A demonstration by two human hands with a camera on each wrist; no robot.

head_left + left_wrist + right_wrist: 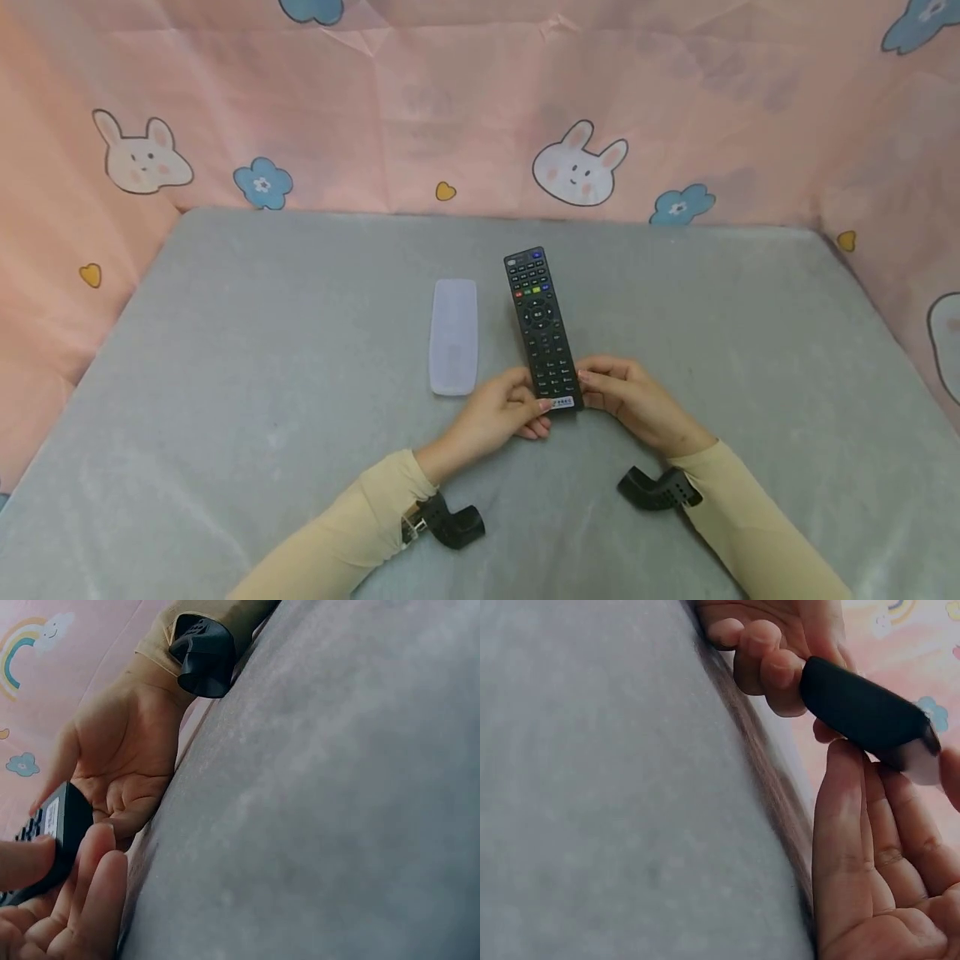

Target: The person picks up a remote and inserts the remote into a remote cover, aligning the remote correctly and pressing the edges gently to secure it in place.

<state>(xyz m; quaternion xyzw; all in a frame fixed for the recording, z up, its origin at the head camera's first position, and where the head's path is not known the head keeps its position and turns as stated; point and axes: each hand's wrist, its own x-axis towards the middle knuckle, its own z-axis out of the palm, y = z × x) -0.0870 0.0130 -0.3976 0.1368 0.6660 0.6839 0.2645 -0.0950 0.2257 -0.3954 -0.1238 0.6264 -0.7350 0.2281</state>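
Observation:
A black remote control (542,333) is held above the grey cloth, its buttons facing up and its far end leaning slightly left. My left hand (498,410) pinches its near end, thumb on top by the white label and fingers beneath. At the near right edge, my right hand (637,400) holds it between thumb and fingers. In the left wrist view the remote's dark end (73,825) shows between both hands; the right wrist view shows that end (866,712) with fingers under it. Left of the remote lies a pale translucent sleeve-like rectangle (453,337), touched by neither hand.
Grey cloth (262,350) covers the table. A pink curtain (465,100) with rabbits, flowers and hearts hangs behind it and along the sides. Each wrist wears a black camera mount (457,525).

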